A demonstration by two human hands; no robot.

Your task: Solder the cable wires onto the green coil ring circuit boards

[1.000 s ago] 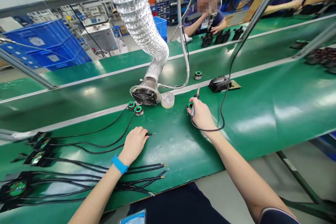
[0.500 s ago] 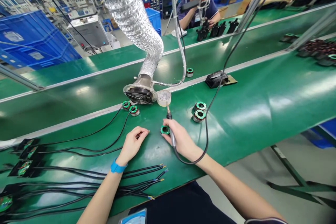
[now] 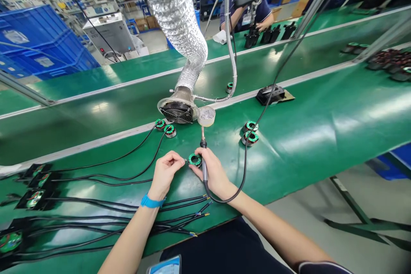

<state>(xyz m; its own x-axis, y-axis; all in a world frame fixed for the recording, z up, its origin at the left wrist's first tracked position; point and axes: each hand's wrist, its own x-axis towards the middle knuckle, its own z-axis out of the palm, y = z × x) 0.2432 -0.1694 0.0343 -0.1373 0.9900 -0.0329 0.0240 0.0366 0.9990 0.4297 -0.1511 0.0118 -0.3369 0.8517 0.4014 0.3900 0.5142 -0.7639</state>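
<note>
My right hand [image 3: 213,171] is closed around a soldering iron [image 3: 204,158], whose tip points away from me toward a small round tub of silvery material [image 3: 206,116]. The same hand's thumb and fingers also grip a motor stator with a green ring-shaped board [image 3: 194,160]. Just left of that stator, my left hand [image 3: 167,169] is pinched shut on a black cable [image 3: 138,182], with a small wire end showing at the fingertips beside the board. Most of the cable's end is hidden by the fingers.
A fume extractor fan [image 3: 177,113] hangs on a foil duct [image 3: 183,21]. Two cabled stators [image 3: 170,131] sit beneath it; two more stators [image 3: 250,138] stand right. Black cables [image 3: 96,222] with bare ends cover the left. Across the bench, a person [image 3: 247,13] handles black parts.
My right hand has brought the stator and iron left, closer to my left hand's fingertips. The view has shifted slightly, and the stator's ring now shows more openly.
</note>
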